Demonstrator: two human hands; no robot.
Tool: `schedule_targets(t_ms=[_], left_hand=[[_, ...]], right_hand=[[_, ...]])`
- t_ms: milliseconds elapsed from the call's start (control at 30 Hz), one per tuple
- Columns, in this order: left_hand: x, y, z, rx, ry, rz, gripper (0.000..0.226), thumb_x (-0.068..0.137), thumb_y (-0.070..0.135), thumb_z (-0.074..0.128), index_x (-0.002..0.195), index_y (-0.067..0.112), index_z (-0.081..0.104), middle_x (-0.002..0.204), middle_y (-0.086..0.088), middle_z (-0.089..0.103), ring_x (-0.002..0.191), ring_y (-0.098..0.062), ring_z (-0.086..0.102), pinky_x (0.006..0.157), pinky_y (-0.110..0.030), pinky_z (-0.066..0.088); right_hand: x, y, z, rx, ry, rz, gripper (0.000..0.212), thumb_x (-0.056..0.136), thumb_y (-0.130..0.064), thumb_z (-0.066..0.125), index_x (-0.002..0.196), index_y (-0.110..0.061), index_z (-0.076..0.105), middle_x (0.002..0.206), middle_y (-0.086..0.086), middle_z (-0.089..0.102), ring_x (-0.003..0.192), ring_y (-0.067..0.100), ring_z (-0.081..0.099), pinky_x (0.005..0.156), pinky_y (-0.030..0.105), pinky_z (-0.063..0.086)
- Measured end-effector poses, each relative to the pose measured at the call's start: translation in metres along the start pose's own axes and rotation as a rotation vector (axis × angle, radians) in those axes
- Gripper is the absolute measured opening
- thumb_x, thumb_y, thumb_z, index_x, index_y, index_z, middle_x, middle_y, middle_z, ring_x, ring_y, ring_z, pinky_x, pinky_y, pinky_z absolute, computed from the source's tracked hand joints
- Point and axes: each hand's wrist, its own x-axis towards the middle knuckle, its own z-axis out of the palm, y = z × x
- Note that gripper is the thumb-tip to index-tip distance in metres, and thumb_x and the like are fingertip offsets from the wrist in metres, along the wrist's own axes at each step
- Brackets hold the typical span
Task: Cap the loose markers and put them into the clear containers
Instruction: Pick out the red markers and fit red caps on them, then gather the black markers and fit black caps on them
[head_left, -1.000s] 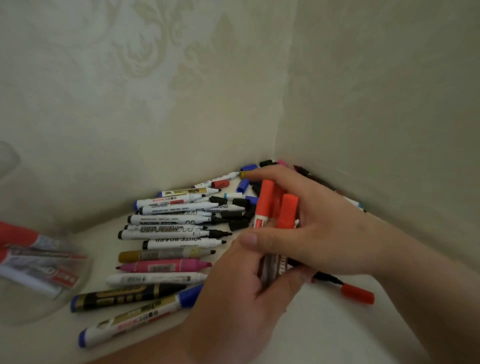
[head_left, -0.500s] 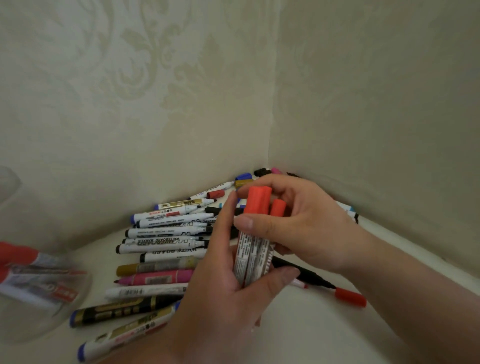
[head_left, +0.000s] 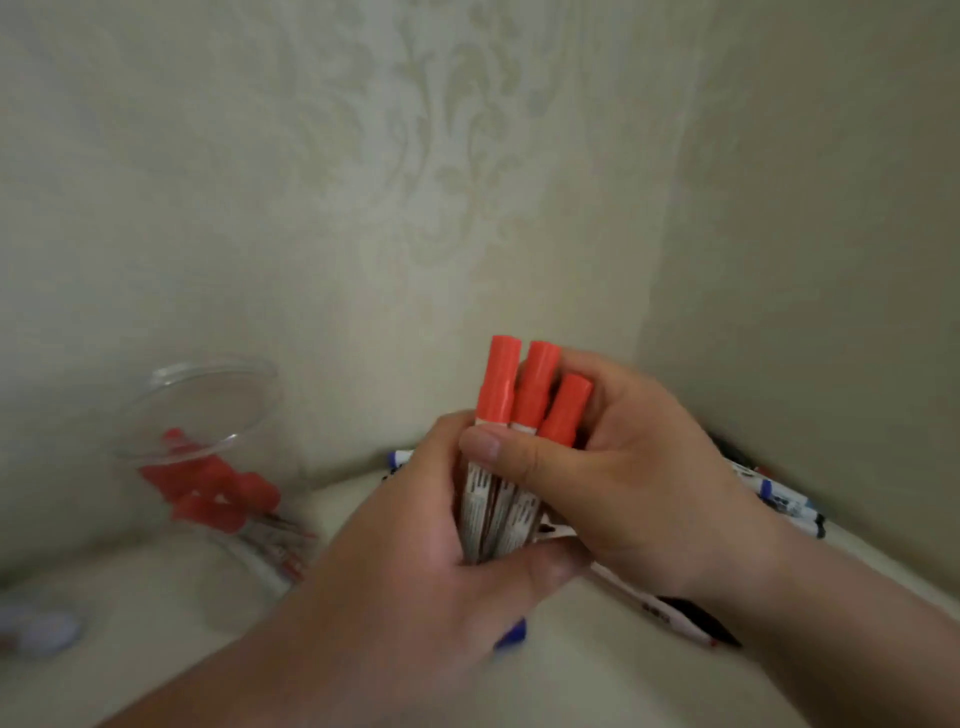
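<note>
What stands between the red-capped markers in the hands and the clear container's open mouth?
Nothing visible. The left hand and right hand hold the red-capped markers; the clear container sits to their left, mouth open, other markers inside.

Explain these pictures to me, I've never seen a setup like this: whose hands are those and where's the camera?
No machine here: a person wears one wide-angle camera on the head, looking forward and down at their own bare hands. The left hand and right hand together grip three white markers with red caps, caps pointing up. At the left is a clear round plastic container holding more red-capped markers. Behind the hands, loose white markers with blue ends lie on the pale surface in the wallpapered corner, partly hidden. The picture is motion-blurred.
</note>
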Motion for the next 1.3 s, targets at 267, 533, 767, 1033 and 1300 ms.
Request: schedule_targets(t_ms=[267,533,767,1033,1300], left_hand=[[-0.051,0.032,-0.132,0.146,0.481,0.061,0.027,0.074,0.045,0.085,0.090,0.026,0.073,0.068,0.002,0.072,0.038,-0.008,0.057,0.037,-0.012,0.043],[-0.030,0.003,-0.188,0.353,0.588,0.103,0.016,0.085,0.036,0.077,0.076,0.025,0.071,0.064,0.006,0.069,0.045,-0.015,0.055,0.049,-0.027,0.048],[-0.026,-0.011,-0.189,0.367,0.557,0.114,0.015,0.087,0.033,0.076,0.073,0.028,0.070,0.058,0.011,0.064,0.043,-0.003,0.048,0.047,-0.019,0.038],[-0.028,0.002,-0.148,0.272,0.497,0.275,0.019,0.089,0.027,0.074,0.071,0.023,0.068,0.057,0.005,0.066,0.045,-0.013,0.059,0.045,-0.023,0.048],[0.007,-0.020,-0.010,0.339,-0.018,0.369,0.031,0.090,0.042,0.068,0.067,0.023,0.059,0.056,0.007,0.053,0.049,-0.011,0.048,0.045,-0.022,0.035]], right_hand=[[0.081,-0.086,0.063,0.076,0.069,-0.286,0.014,0.089,-0.015,0.075,0.091,-0.008,0.064,0.080,0.011,0.076,0.047,0.007,0.058,0.046,0.019,0.041],[0.132,-0.064,0.136,-0.275,0.114,-0.268,0.032,0.076,-0.026,0.083,0.088,-0.005,0.063,0.074,0.010,0.069,0.065,0.020,0.068,0.062,0.037,0.056],[0.128,-0.038,0.137,-0.567,-0.039,-0.156,0.036,0.073,-0.039,0.086,0.100,-0.028,0.065,0.093,-0.011,0.067,0.065,-0.003,0.057,0.064,0.014,0.043],[0.104,-0.040,0.089,-0.543,0.111,-0.140,0.018,0.084,-0.042,0.078,0.091,-0.029,0.068,0.087,-0.011,0.068,0.058,0.000,0.052,0.057,0.011,0.040],[0.045,0.005,-0.075,-0.624,0.234,0.222,0.023,0.099,-0.028,0.062,0.081,-0.020,0.072,0.057,-0.008,0.066,0.046,0.011,0.047,0.049,0.026,0.039]])
